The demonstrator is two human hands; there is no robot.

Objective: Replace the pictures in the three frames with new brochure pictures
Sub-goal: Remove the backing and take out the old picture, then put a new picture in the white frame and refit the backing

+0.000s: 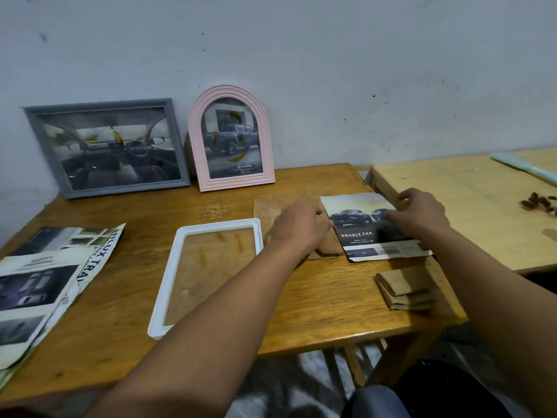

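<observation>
A white frame [168,285] lies flat on the wooden table [316,312] with only its glass in it. To its right lies the brown backing board [268,211], with my left hand [300,223] resting on it, fingers curled down. A brochure picture of dark pickup trucks [358,233] lies beside the board; my right hand [419,211] presses on its right part, fingers spread. A grey frame [105,146] and a pink arched frame [230,138] stand against the wall, each holding a car picture.
Loose brochure pages [45,282] lie at the table's left front. A folded brown cloth [405,288] sits near the right front edge. A lighter second table [470,206] adjoins on the right, with a pale blue tool [524,168] and small dark bits [539,203].
</observation>
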